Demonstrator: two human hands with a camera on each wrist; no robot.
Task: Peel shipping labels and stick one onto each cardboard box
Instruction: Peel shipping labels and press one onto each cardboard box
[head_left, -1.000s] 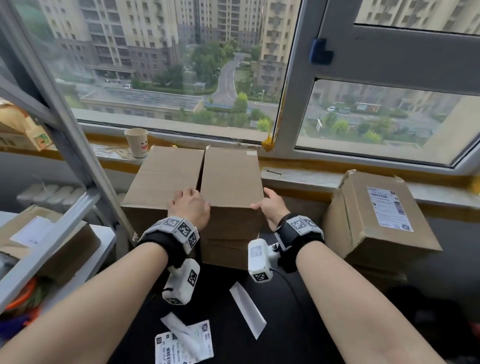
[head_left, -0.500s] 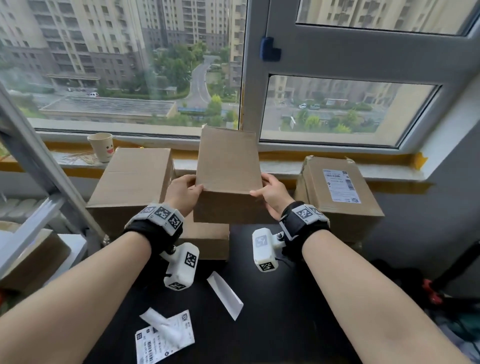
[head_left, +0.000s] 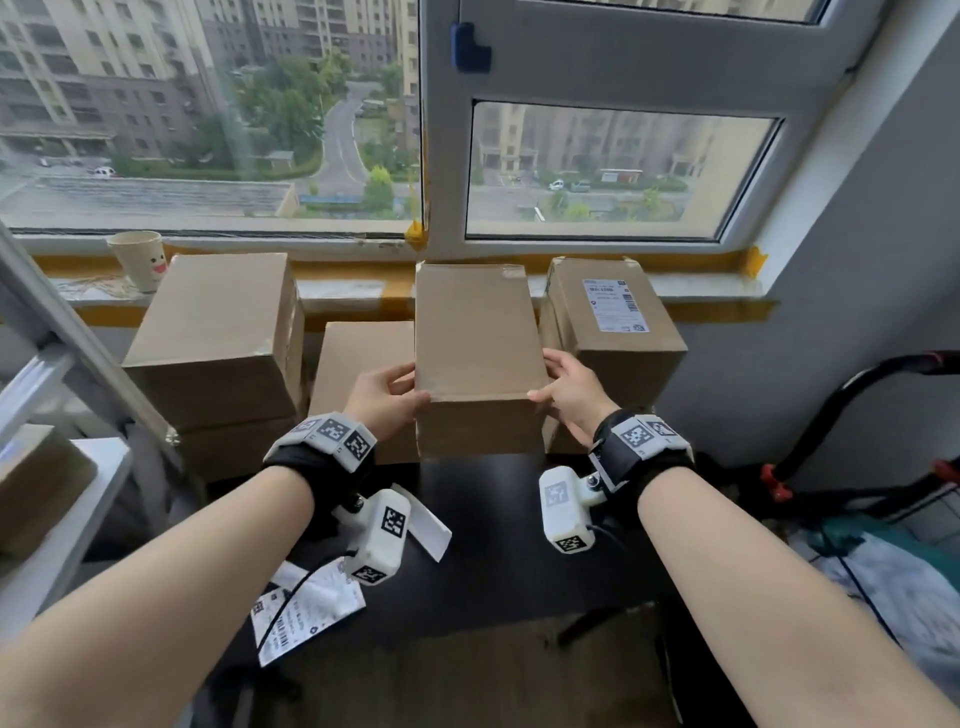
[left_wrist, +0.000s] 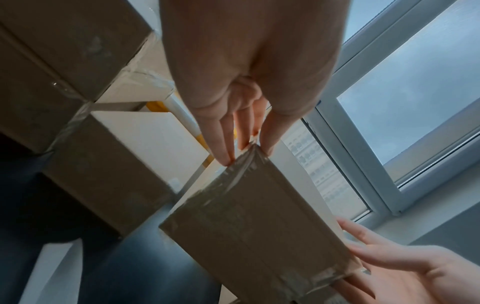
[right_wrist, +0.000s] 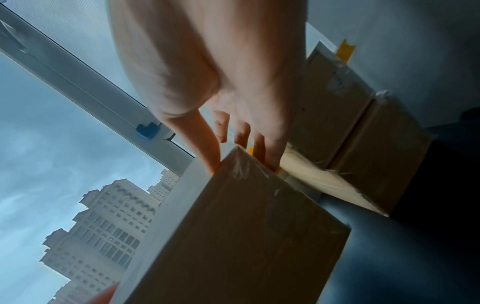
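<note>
Holding steady: person has the plain cardboard box (head_left: 475, 358) lifted between both hands, just above the desk (head_left: 498, 525).

L→R layout: paper cup (head_left: 137, 260) on the sill; tall unlabelled box (head_left: 218, 322) far left; low box (head_left: 358, 374) behind the left hand (head_left: 387, 402); held box at centre; right hand (head_left: 569, 395); labelled box (head_left: 613, 322) w/ white shipping label (head_left: 612, 304) just right of it.

Fingers: left fingers (left_wrist: 223, 148) nearly straight, tips pressed on box's taped edge; right fingers (right_wrist: 211, 156) likewise straddle opposite corner. Box clamped by pressure from both sides, not wrapped.

Doing it well (judgement): keep squeeze even, top face level, set it on bare desk w/ blank face up, near the loose label sheets (head_left: 306, 608) at front-left.

Vs 0.5 s ago: box now further right, close beside labelled box, no longer over the low box; grip unchanged.
</note>
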